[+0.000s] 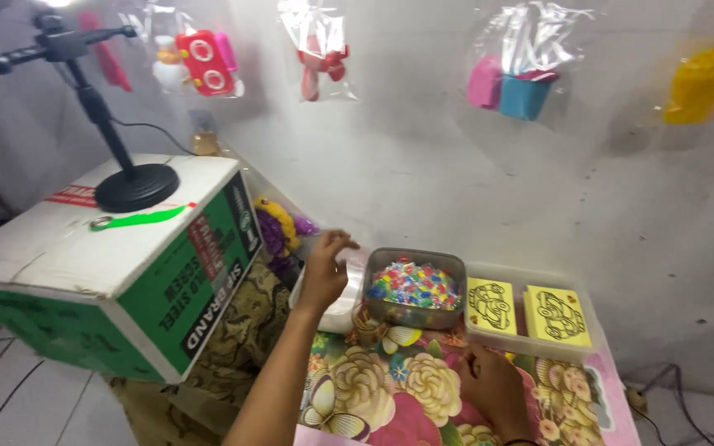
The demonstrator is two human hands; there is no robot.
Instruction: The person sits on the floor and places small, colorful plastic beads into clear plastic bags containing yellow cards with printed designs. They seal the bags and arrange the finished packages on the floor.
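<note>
The left hand (324,268) reaches out past the far left edge of the table (390,396), fingers loosely spread and holding nothing, hovering just over a white container (342,307) that sits beside a clear tub of small coloured beads (415,287). The right hand (489,386) rests low on the flowered tablecloth near the table's right side, fingers curled in; whether it pinches anything I cannot tell.

That tub of beads looks like light, stiff plastic, but the load is loose and heaped near the rim, so a tilt would likely spill it. Best taken by its two long walls, kept level. The white container seems smooth and probably slippery; a grip around its rim looks safest.

To the right, a shallow clear tray (530,347) carries two yellow cards with car drawings (491,304), thin and probably bendy. A big cardboard box (109,264) with a black stand (135,186) sits off to the left.
</note>
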